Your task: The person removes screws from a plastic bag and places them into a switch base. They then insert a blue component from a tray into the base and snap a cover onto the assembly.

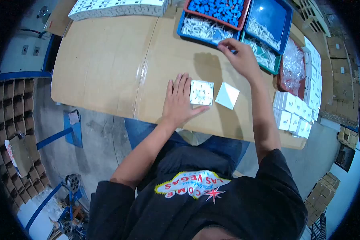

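Observation:
My left hand (179, 102) lies flat on the cardboard-covered table, fingers stretched out. Its thumb and index finger frame a square white plate with a patterned face (201, 93). Just right of that plate, turned at an angle, is a plain white square plate (227, 96). My right hand (241, 57) is raised near the front edge of a blue tray of thin white pieces (204, 39). Its thumb and index finger are bent together in a pinch; whatever they hold, if anything, is too small to make out.
Small blue parts fill a red tray (244, 18) at the back. Beside it stand another blue tray (285, 24) and a green tray (273, 71) with white pieces. White boxes (294, 112) are stacked at right; a row of white boxes (118, 9) lies back left.

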`<move>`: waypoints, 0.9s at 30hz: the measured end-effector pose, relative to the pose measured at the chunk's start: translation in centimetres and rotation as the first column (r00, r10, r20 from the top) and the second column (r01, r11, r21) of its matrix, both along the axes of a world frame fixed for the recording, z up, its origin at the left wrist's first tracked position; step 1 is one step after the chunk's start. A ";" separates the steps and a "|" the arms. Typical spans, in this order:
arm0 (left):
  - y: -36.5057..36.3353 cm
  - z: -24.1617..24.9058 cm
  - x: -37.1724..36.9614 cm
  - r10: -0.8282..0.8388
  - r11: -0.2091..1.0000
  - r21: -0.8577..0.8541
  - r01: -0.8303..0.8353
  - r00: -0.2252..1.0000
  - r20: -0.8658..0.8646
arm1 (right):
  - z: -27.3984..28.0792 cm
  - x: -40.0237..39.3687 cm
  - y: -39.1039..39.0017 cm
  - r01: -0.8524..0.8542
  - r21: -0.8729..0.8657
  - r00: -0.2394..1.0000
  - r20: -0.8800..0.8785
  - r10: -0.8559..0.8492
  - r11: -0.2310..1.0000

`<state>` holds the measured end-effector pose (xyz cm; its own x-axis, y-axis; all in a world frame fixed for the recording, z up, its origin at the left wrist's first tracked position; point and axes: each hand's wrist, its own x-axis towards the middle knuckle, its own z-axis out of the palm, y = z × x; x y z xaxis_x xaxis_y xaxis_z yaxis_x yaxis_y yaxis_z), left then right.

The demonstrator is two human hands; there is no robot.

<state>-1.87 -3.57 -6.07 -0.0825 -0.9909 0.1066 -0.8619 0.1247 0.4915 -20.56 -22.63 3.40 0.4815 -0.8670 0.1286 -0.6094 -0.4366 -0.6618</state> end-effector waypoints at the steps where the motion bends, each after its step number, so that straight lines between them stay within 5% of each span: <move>1: -0.1 0.2 0.0 -0.001 1.000 -0.016 0.001 1.000 0.000 | 0.5 0.2 -1.9 0.016 -0.081 1.000 0.003 -0.016 0.997; 8: -0.1 0.2 0.0 -0.005 1.000 0.023 0.004 0.999 0.054 | 0.0 0.9 -20.4 0.225 -0.428 0.967 -0.009 -0.254 0.875; 12: -0.2 0.5 0.1 -0.005 0.999 0.048 0.002 0.998 0.060 | -0.5 2.7 -28.2 0.342 -0.397 0.939 0.185 -0.290 0.852; 14: -0.3 0.4 0.1 -0.013 0.998 0.060 0.010 0.999 0.050 | -0.2 3.9 -30.1 0.270 -0.638 0.948 0.044 -0.316 0.721; 19: -0.5 0.7 0.4 -0.030 0.990 0.136 0.021 0.997 0.066 | -0.3 6.8 -31.9 0.274 -0.620 0.893 -0.120 -0.434 0.735; 24: -0.5 -0.1 0.4 -0.001 0.989 0.146 -0.004 0.999 0.037 | -2.7 6.4 -35.4 0.281 -0.663 0.907 -0.053 -0.417 0.694; 25: -0.6 -0.2 0.5 -0.009 0.993 0.120 0.003 0.999 0.045 | -3.4 6.5 -35.7 0.307 -0.740 0.895 0.011 -0.445 0.599; 27: -0.2 -0.5 0.2 -0.013 0.990 0.142 0.010 1.000 0.025 | -0.4 6.2 -32.9 0.333 -0.524 0.932 0.056 -0.358 0.784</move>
<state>-1.70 -3.74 -6.52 -0.0949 -0.9948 -0.0370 -0.8732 0.0653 0.4829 -14.35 -55.51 2.98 0.1784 -0.7870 0.5906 -0.8085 -0.4594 -0.3678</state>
